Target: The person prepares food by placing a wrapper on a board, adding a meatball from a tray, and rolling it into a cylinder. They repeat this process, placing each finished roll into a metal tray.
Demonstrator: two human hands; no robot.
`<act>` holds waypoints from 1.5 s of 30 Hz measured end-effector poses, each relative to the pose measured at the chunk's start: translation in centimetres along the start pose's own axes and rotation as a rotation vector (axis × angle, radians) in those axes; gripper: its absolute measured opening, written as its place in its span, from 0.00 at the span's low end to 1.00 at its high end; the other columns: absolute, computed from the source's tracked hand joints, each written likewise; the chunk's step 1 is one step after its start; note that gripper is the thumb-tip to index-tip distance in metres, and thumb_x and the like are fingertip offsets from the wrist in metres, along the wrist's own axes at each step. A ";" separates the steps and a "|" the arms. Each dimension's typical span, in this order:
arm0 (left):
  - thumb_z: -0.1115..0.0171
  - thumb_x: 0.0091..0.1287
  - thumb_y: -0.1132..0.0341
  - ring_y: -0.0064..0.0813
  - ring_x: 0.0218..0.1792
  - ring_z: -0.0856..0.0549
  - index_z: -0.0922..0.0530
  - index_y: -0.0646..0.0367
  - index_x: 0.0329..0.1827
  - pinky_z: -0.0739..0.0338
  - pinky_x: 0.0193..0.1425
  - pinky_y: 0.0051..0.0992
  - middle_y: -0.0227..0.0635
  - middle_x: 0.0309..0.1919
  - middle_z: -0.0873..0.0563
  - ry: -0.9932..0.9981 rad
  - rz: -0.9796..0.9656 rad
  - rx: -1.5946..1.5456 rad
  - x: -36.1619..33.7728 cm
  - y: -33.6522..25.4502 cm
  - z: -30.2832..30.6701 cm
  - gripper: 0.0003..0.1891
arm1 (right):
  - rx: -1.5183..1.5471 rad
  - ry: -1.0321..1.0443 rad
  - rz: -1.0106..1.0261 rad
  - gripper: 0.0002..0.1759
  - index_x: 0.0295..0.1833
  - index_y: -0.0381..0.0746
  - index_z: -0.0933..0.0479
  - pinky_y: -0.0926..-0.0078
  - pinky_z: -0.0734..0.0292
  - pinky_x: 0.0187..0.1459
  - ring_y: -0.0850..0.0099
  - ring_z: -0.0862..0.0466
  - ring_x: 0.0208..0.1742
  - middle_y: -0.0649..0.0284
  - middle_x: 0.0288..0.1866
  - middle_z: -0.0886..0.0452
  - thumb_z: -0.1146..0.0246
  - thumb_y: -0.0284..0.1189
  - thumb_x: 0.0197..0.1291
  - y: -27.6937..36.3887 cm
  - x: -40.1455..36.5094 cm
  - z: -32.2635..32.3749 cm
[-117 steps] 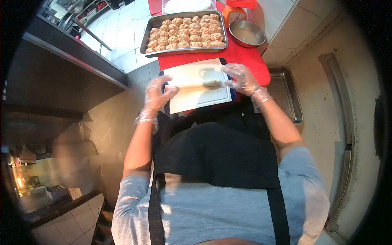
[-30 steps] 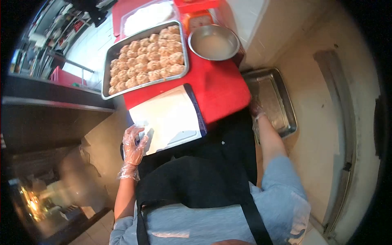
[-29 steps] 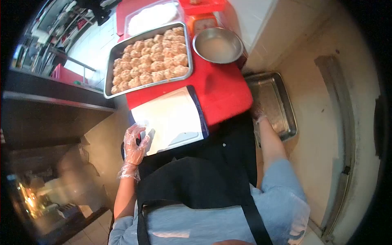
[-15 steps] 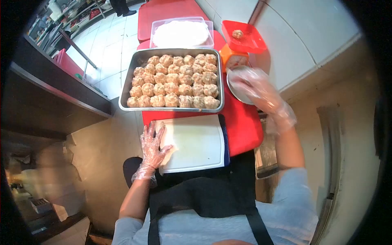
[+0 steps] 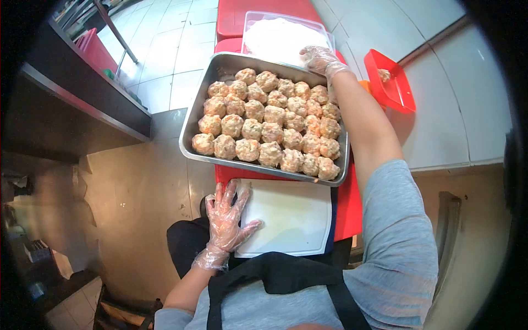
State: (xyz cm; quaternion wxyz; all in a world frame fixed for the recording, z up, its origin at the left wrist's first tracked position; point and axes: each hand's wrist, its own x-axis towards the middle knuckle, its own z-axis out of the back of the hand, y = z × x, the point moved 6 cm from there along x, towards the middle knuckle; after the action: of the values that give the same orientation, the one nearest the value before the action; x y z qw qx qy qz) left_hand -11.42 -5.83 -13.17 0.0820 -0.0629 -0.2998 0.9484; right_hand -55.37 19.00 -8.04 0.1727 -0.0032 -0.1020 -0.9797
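My left hand (image 5: 226, 223), in a clear plastic glove, lies spread at the left edge of a white cutting board (image 5: 289, 217). My right hand (image 5: 320, 59), also gloved, reaches over the far right of a metal tray (image 5: 264, 168). Its fingers are bent together at the edge of a white, powder-like mass (image 5: 280, 39) in a clear plastic container (image 5: 250, 19). Whatever they hold is hidden. Rows of chunky raw balls (image 5: 272, 132), apparently of a meat mix, fill most of the tray.
A red scoop-like pan (image 5: 396, 91) with one small lump (image 5: 384, 75) in it stands by the wall, on an orange base (image 5: 364, 85) mostly behind my forearm. Red seats or tables (image 5: 349, 212) lie under everything. A dark counter (image 5: 82, 99) stands at left.
My right hand has moved from the round dish beside the orange scale to the white powder container. My left hand stays on the board. The camera view has shifted and tilted.
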 end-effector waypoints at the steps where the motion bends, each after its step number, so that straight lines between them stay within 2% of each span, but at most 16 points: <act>1: 0.27 0.50 0.40 0.60 0.78 0.50 0.34 0.42 0.76 0.55 0.73 0.66 0.44 0.79 0.44 0.021 0.023 -0.001 0.1 0.0 0.0 0.47 | 0.013 0.048 -0.045 0.19 0.52 0.48 0.16 0.64 0.26 0.62 0.59 0.18 0.59 0.55 0.56 0.16 0.35 0.34 0.52 -0.2 0.4 -0.3; 4: 0.27 0.49 0.42 0.58 0.75 0.41 0.26 0.46 0.69 0.47 0.69 0.59 0.44 0.75 0.36 -0.094 -0.024 0.021 0.2 -0.5 0.8 0.42 | 0.019 0.157 -0.084 0.17 0.51 0.47 0.16 0.67 0.25 0.60 0.63 0.17 0.57 0.57 0.52 0.14 0.37 0.34 0.53 0.2 0.8 -0.8; 7: 0.27 0.50 0.42 0.57 0.75 0.41 0.26 0.45 0.69 0.47 0.69 0.59 0.43 0.75 0.36 -0.111 -0.033 -0.001 0.2 -0.5 0.8 0.42 | 0.137 0.173 -0.006 0.19 0.54 0.43 0.18 0.73 0.26 0.60 0.69 0.17 0.55 0.58 0.52 0.14 0.37 0.29 0.55 -0.6 0.6 -1.3; 10: 0.27 0.50 0.42 0.57 0.75 0.41 0.26 0.45 0.70 0.47 0.69 0.60 0.43 0.75 0.36 -0.100 -0.017 0.005 0.2 -0.5 0.8 0.42 | 0.268 0.102 0.059 0.20 0.56 0.41 0.19 0.72 0.27 0.60 0.68 0.18 0.57 0.57 0.54 0.15 0.37 0.28 0.56 -1.8 0.7 -1.1; 13: 0.27 0.50 0.42 0.58 0.74 0.40 0.26 0.45 0.70 0.48 0.69 0.60 0.43 0.75 0.36 -0.094 -0.015 0.024 0.2 -0.5 0.6 0.42 | 0.093 0.090 0.079 0.20 0.57 0.40 0.20 0.72 0.27 0.60 0.68 0.19 0.57 0.57 0.56 0.16 0.37 0.29 0.58 -2.1 0.5 -1.0; 19: 0.27 0.50 0.41 0.59 0.74 0.40 0.27 0.46 0.70 0.48 0.69 0.60 0.44 0.75 0.36 -0.118 -0.034 0.002 0.2 -0.4 0.6 0.43 | 0.247 0.147 -0.128 0.15 0.54 0.42 0.17 0.69 0.26 0.58 0.65 0.16 0.52 0.57 0.51 0.14 0.38 0.34 0.64 -2.6 -0.2 -1.2; 22: 0.27 0.50 0.40 0.59 0.74 0.40 0.28 0.45 0.71 0.48 0.69 0.59 0.44 0.75 0.36 -0.118 -0.033 0.016 0.2 -0.4 0.6 0.43 | 0.270 0.126 -0.094 0.16 0.52 0.41 0.17 0.68 0.25 0.58 0.65 0.15 0.50 0.58 0.48 0.13 0.38 0.38 0.64 -1.3 -0.9 0.5; 25: 0.27 0.49 0.39 0.59 0.78 0.47 0.31 0.43 0.74 0.53 0.73 0.63 0.46 0.78 0.43 -0.048 -0.005 -0.016 0.1 0.0 0.2 0.47 | 0.311 -0.250 0.011 0.20 0.54 0.40 0.18 0.68 0.25 0.58 0.65 0.15 0.52 0.59 0.49 0.13 0.36 0.42 0.63 -5.5 3.8 1.0; 28: 0.26 0.49 0.40 0.59 0.77 0.47 0.31 0.43 0.74 0.53 0.73 0.63 0.45 0.78 0.42 -0.058 -0.007 0.009 0.0 -0.1 0.2 0.47 | -0.252 -0.512 0.068 0.15 0.53 0.39 0.18 0.71 0.24 0.57 0.72 0.17 0.48 0.59 0.49 0.14 0.40 0.36 0.69 -1.4 3.5 9.1; 31: 0.26 0.49 0.40 0.58 0.77 0.46 0.33 0.43 0.74 0.53 0.73 0.62 0.43 0.78 0.43 -0.051 -0.010 0.042 0.0 -0.7 0.8 0.47 | -0.008 -0.669 0.407 0.17 0.57 0.40 0.21 0.64 0.23 0.56 0.58 0.16 0.52 0.53 0.53 0.16 0.41 0.34 0.64 3.3 0.2 17.5; 34: 0.26 0.49 0.41 0.55 0.77 0.46 0.34 0.43 0.75 0.53 0.73 0.61 0.42 0.79 0.44 -0.112 -0.027 0.088 -0.5 -0.4 0.4 0.48 | 0.048 -0.517 0.435 0.17 0.57 0.41 0.19 0.69 0.24 0.59 0.63 0.16 0.56 0.56 0.56 0.16 0.41 0.36 0.68 9.0 -5.4 23.4; 35: 0.27 0.50 0.42 0.53 0.78 0.45 0.35 0.44 0.76 0.51 0.73 0.60 0.42 0.79 0.44 -0.120 -0.015 0.086 -0.5 -0.6 0.6 0.48 | 0.158 -0.545 0.500 0.11 0.50 0.39 0.17 0.70 0.22 0.52 0.66 0.14 0.47 0.56 0.46 0.13 0.37 0.32 0.67 11.0 -8.1 24.9; 38: 0.28 0.52 0.43 0.50 0.77 0.42 0.33 0.45 0.74 0.46 0.71 0.56 0.44 0.78 0.42 -0.185 -0.093 0.174 -1.1 -0.8 0.1 0.45 | -0.045 -0.403 0.654 0.15 0.57 0.36 0.20 0.70 0.21 0.56 0.64 0.15 0.53 0.55 0.53 0.15 0.41 0.29 0.68 13.8 -14.0 26.9; 41: 0.28 0.53 0.43 0.49 0.77 0.43 0.33 0.44 0.74 0.45 0.71 0.56 0.44 0.79 0.43 -0.203 -0.155 0.169 -3.0 -1.1 -0.4 0.44 | 0.055 -0.180 0.554 0.16 0.57 0.37 0.20 0.73 0.25 0.60 0.72 0.17 0.51 0.58 0.51 0.15 0.42 0.34 0.71 14.8 -18.9 27.2; 43: 0.30 0.55 0.43 0.49 0.78 0.44 0.32 0.45 0.74 0.45 0.71 0.57 0.45 0.78 0.44 -0.184 -0.143 0.186 -4.1 -1.0 -0.9 0.42 | 0.173 -0.099 0.661 0.17 0.60 0.37 0.22 0.72 0.25 0.61 0.72 0.17 0.52 0.59 0.51 0.15 0.42 0.34 0.72 16.4 -23.4 26.3; 45: 0.24 0.48 0.44 0.50 0.78 0.45 0.40 0.46 0.78 0.45 0.72 0.58 0.46 0.79 0.45 -0.218 -0.094 0.179 -4.4 -1.0 -0.5 0.53 | 0.101 -0.029 0.651 0.18 0.60 0.36 0.22 0.71 0.26 0.63 0.72 0.18 0.56 0.61 0.54 0.15 0.41 0.34 0.71 18.8 -28.1 25.5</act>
State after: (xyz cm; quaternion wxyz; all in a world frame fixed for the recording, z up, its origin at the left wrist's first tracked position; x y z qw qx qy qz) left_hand -6.91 -5.57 -12.72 0.0986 0.0619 -0.2238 0.9676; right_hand -23.31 16.35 19.54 0.4751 -0.0408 -0.1464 -0.8667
